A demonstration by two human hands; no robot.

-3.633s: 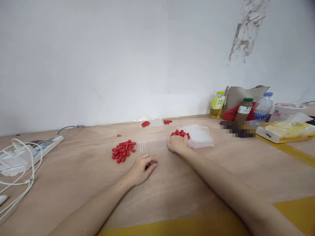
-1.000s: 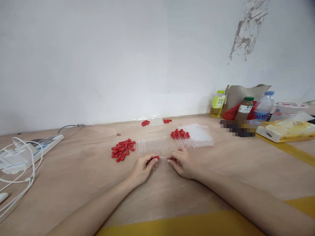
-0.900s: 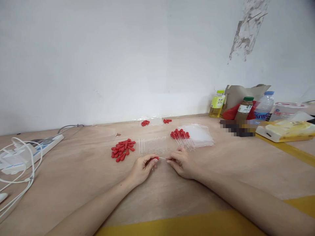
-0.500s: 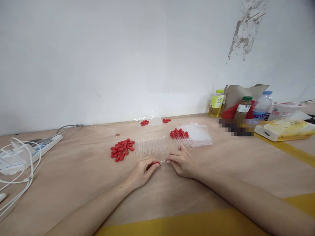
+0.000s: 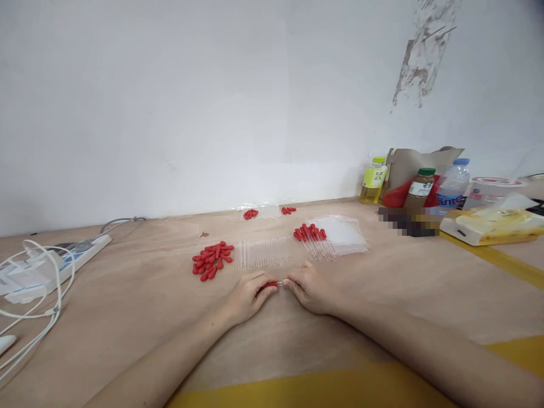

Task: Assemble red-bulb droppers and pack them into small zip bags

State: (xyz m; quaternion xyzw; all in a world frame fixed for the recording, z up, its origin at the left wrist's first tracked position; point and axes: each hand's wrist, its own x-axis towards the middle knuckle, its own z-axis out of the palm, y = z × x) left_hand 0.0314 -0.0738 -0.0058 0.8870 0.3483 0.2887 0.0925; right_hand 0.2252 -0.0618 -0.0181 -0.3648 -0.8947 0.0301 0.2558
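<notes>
My left hand [image 5: 250, 296] is closed around a red rubber dropper bulb [image 5: 269, 284], its open end pointing right. My right hand [image 5: 309, 288] pinches a thin clear dropper tube [image 5: 280, 283], whose end meets the bulb; how deep it sits inside I cannot tell. Beyond my left hand lies a heap of loose red bulbs [image 5: 212, 259]. A row of clear tubes [image 5: 261, 253] is laid side by side behind my hands. Several droppers with red bulbs fitted [image 5: 313, 235] rest beyond my right hand, partly over clear plastic bags [image 5: 342, 233].
Small bags with red bulbs [image 5: 250, 214] lie by the wall. At left is a power strip [image 5: 87, 255] with tangled white cables [image 5: 55, 283]. Bottles [image 5: 419, 190], a paper bag [image 5: 399, 164] and a tissue pack [image 5: 488, 226] stand at right. Yellow tape [image 5: 297, 388] crosses the front.
My right hand has moved slightly left along the tube, closer to my left hand, and its fingers have curled in more. Less of the tube shows between the hands.
</notes>
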